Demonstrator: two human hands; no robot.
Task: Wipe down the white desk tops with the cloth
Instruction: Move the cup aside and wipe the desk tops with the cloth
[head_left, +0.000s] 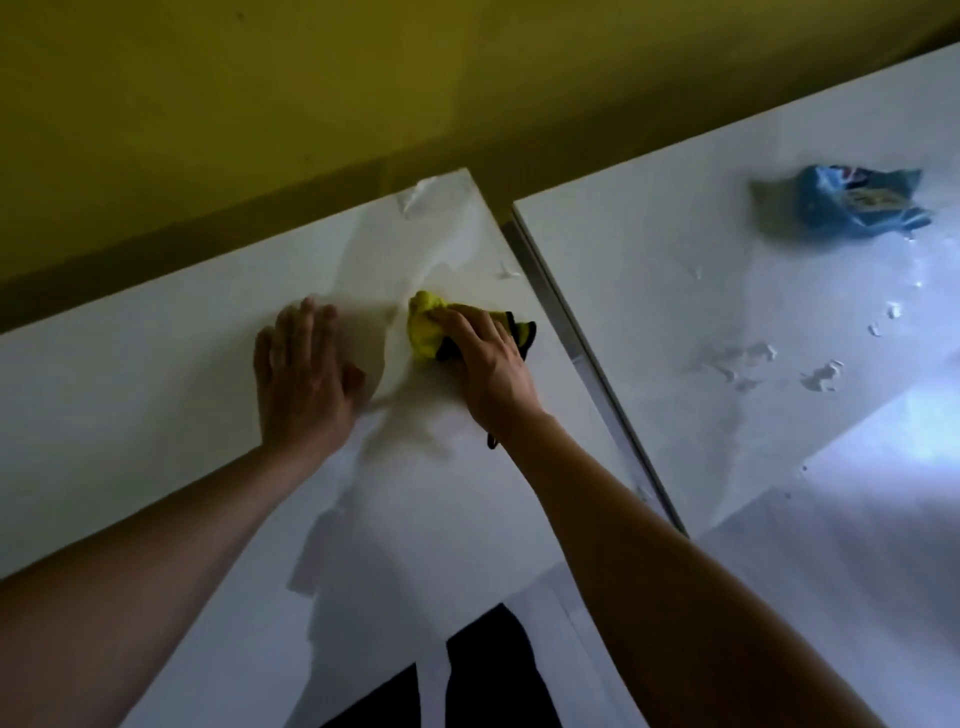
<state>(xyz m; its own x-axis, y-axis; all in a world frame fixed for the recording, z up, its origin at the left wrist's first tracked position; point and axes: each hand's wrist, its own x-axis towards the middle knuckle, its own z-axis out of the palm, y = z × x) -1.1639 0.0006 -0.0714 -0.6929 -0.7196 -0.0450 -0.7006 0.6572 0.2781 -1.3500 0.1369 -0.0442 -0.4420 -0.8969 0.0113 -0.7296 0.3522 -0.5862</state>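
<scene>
1. Head view, the cloth: the right hand (485, 364) is pressing a bunched yellow microfibre cloth with a black edge (431, 327) onto the left white glossy desk top (156, 405), fingers curling over the wad and holding it. The cloth is lying just right of that desk's middle, toward two o'clock from the left hand.
2. Head view, the other hand: the left hand (301, 374) is resting flat on the same desk, fingers straight and together, gripping nothing, just beside the cloth at its eight o'clock.
3. Head view, surroundings: a wet film is showing on the desk at twelve o'clock from the cloth. The right white desk top (649, 291), across a narrow gap, is carrying scattered water droplets (821, 376) and a crumpled blue plastic packet (852, 202) at its one o'clock.
4. Handling, as a judgement: the cloth is looking soft, light and probably damp, so it will crumple and slide easily on the slick top. Holding it from above with a spread palm, folds gathered under the fingers, seems best.
</scene>
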